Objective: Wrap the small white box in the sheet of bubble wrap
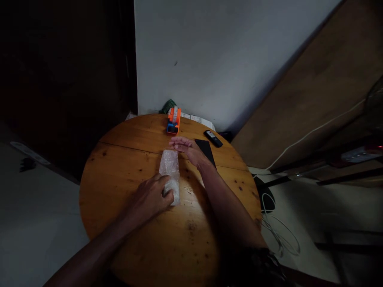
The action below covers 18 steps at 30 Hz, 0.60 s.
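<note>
A strip of clear bubble wrap lies lengthwise on the round wooden table, its near end looking thicker, as if folded or rolled. My left hand grips that near end, fingers curled over it and thumb at its side. Whether anything is inside the wrap I cannot make out. My right hand hovers by the far end, fingers stretched out to the left, holding nothing. Just beyond it stands an orange and blue tape dispenser. A flat black object lies beside my right wrist, partly hidden by it.
The round wooden table stands against a pale wall. A black handset with a small screen rests at its back right. White papers and something green are behind the dispenser. White cables trail on the floor at right.
</note>
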Each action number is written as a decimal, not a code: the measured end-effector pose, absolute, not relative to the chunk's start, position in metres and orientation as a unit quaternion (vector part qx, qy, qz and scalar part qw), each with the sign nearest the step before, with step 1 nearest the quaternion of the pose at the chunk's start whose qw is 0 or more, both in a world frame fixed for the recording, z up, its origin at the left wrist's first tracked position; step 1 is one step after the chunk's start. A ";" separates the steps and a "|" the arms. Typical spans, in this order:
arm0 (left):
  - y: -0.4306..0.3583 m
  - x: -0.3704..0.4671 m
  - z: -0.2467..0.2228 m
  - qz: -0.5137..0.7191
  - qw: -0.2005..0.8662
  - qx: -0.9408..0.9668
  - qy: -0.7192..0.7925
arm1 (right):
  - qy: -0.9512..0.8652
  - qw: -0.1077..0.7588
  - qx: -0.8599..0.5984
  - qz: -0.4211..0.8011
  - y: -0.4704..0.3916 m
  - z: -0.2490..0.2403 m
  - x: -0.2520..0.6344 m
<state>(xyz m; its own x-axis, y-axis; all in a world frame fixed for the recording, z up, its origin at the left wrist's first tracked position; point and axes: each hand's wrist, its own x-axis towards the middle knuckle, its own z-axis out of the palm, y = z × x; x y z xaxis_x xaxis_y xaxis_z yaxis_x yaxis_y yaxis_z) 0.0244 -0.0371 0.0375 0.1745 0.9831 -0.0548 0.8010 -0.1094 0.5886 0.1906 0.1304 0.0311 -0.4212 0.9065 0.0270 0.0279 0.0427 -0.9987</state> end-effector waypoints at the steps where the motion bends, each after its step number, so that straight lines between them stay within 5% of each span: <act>1: -0.037 0.024 0.037 0.179 0.254 0.723 0.618 | -0.608 0.380 -0.404 0.568 0.131 0.031 0.193; 11: -0.036 0.025 0.039 0.183 0.249 0.724 0.616 | -0.602 0.260 -0.517 0.550 0.120 0.039 0.202; 18: -0.038 0.024 0.036 0.212 0.241 0.725 0.610 | -0.607 0.333 -0.520 0.500 0.122 0.010 0.186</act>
